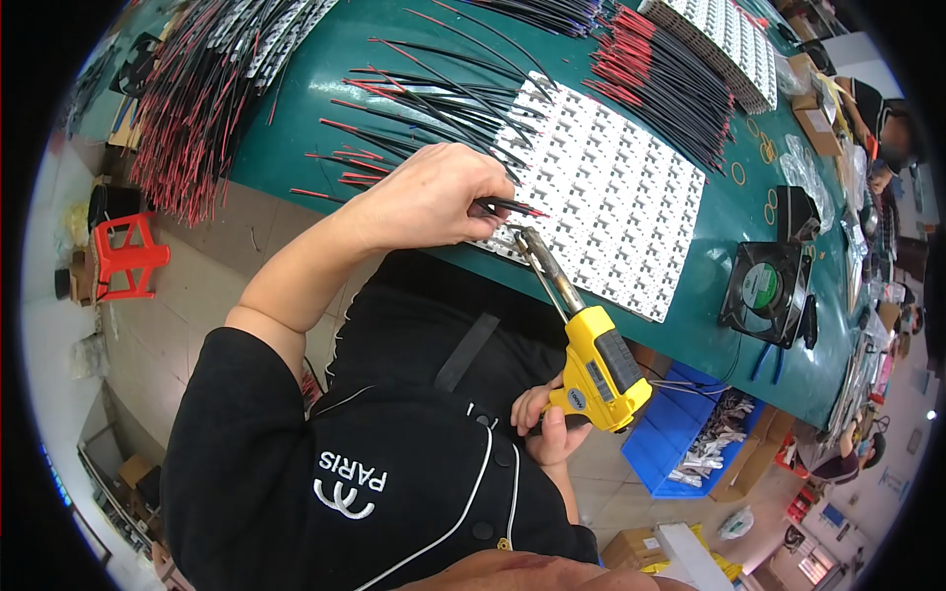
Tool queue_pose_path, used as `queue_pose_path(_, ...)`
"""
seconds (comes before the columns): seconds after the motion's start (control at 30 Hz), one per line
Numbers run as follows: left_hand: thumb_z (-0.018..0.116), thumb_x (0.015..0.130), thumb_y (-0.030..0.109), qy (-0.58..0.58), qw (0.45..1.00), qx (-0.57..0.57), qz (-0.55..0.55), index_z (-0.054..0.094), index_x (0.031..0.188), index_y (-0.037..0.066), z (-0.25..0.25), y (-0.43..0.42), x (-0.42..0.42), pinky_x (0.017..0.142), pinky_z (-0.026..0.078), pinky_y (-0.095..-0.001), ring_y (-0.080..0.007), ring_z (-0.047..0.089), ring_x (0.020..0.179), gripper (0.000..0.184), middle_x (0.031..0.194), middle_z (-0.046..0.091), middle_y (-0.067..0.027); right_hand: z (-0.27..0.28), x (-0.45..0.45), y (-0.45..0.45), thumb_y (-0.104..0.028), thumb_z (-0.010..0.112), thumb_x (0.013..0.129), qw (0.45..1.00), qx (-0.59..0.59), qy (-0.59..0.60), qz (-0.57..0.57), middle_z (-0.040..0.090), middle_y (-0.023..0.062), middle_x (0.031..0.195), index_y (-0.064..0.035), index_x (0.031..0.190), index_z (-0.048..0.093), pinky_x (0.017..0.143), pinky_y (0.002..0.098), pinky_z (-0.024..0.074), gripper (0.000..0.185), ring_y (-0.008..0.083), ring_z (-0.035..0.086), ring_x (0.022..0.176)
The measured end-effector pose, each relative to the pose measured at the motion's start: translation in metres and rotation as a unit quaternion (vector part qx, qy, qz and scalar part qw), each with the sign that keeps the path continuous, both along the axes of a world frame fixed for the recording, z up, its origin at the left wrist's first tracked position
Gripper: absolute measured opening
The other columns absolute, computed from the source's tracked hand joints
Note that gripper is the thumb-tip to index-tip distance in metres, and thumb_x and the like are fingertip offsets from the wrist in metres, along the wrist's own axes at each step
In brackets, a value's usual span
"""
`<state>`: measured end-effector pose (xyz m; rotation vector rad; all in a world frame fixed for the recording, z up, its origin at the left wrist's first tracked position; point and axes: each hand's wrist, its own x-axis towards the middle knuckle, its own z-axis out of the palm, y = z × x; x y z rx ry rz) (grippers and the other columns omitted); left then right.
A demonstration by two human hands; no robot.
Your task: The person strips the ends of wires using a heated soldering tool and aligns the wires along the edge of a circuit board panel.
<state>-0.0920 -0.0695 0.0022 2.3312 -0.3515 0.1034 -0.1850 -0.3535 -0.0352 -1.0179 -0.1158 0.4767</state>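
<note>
My left hand [434,192] is closed on a few black wires [507,206] with red tips, over the lower left edge of a white board [616,197] with rows of small dark-marked parts. Low in front of the black shirt, my right hand [552,422] is wrapped round the handle of a yellow soldering gun [601,369]. Its metal tip [522,234] points up to the left and is close beside the held wires; whether they touch I cannot tell. More black wires with red ends [424,108] stick out leftward from the board's left side.
Wire bundles [670,89] and stacked white boards [724,49] lie at the back of the green table [473,276]. At right stand a black fan [766,294] and blue-handled pliers [767,362]. Below are a blue bin [655,443] and, left, a red stool [128,258]. Other people [867,118] are at far right.
</note>
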Motion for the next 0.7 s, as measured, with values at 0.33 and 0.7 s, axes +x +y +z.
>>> queue_pose_path(0.33,0.069,0.065,0.006,-0.011,0.998,0.052,-0.021,0.062,0.079,0.001,0.003,0.001,0.001,0.057,0.044,-0.0368,-0.0295,0.057,0.065,0.017,0.07,0.054,-0.0098,0.009,0.003,0.003,-0.029,0.063,0.085,0.998,-0.052,-0.004,-0.045,0.045,0.0055,0.053,0.0083,0.128,0.028,0.042,0.0277,0.0408,0.066,0.015,0.043,0.039)
queue_pose_path(0.7,0.064,0.074,0.001,0.018,0.997,-0.064,-0.04,0.061,0.088,-0.003,-0.007,0.01,0.004,0.061,0.047,-0.0324,-0.027,0.06,0.068,0.014,0.077,0.06,-0.0129,0.008,0.003,0.002,-0.03,0.063,0.085,0.998,-0.05,-0.003,-0.036,0.045,0.0054,0.053,0.0082,0.128,0.028,0.042,0.0281,0.041,0.067,0.0151,0.044,0.04)
